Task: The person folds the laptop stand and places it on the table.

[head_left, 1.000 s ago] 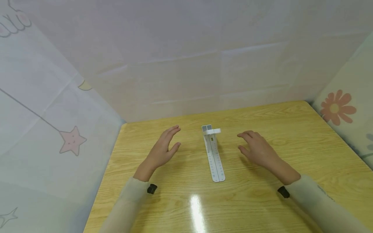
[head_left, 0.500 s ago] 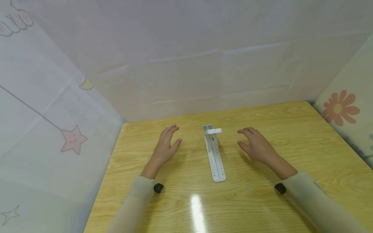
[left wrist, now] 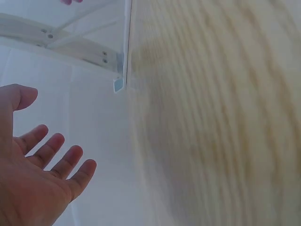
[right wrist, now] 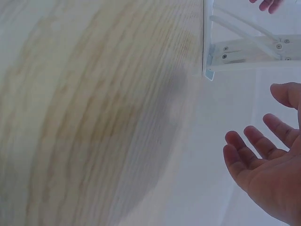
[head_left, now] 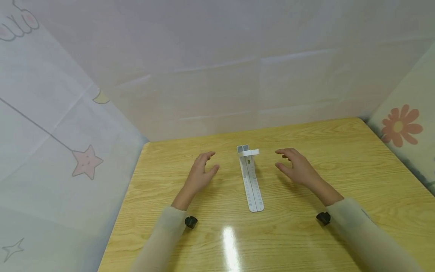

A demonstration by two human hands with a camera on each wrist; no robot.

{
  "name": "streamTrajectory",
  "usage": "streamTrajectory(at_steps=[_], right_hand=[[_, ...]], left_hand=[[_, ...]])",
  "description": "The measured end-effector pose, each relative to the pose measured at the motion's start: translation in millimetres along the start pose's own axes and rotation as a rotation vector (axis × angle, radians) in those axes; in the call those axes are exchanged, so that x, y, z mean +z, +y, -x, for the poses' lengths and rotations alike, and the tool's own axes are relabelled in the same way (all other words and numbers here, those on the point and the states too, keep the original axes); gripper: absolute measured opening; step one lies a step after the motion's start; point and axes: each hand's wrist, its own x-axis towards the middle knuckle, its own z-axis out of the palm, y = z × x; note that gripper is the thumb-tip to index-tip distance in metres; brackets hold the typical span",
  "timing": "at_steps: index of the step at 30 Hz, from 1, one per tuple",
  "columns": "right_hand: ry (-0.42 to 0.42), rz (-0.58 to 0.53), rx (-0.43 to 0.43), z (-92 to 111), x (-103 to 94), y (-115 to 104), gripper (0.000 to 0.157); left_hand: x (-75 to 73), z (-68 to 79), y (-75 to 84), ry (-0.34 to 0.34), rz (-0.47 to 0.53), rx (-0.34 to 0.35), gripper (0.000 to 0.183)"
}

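Observation:
A white folding stand lies on the wooden table, its long flat base lined with small notches and grey pads at the far end. From that base rises an upright part with struts and screws, clearer in the left wrist view, where the stand shows side-on. My left hand hovers to its left, fingers loosely bent and holding nothing. To its right is my right hand, fingers also relaxed. Neither hand touches the stand. In the right wrist view the stand is apart from the fingers.
The wooden table meets a pale hanging sheet at the back. Printed sheets with a pink star and a red flower stand at the left and right. A dark wrist device sits by the left sleeve.
My left hand has moved rightward, closer to the stand. The right hand has shifted slightly to the left, and the stand stays in place.

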Motion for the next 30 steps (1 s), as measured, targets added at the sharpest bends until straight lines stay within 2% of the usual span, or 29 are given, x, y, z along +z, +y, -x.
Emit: streamTrajectory(at_steps=[12,18,30], right_hand=[[-0.057,-0.234,0.093,-4.8,2.8,5.3,0.055],[-0.087,-0.304,0.151,-6.6,6.3,5.9,0.058],[-0.094,-0.424,0.227,-14.1,21.1,3.6,0.058]], left_hand=[[18.8,-0.9,13.0,-0.038,0.237,-0.087,0.054],[28.3,-2.6,16.0,-0.049,0.306,-0.12,0.055],[45.6,-6.8,24.7,-0.061,0.433,-0.139,0.054]])
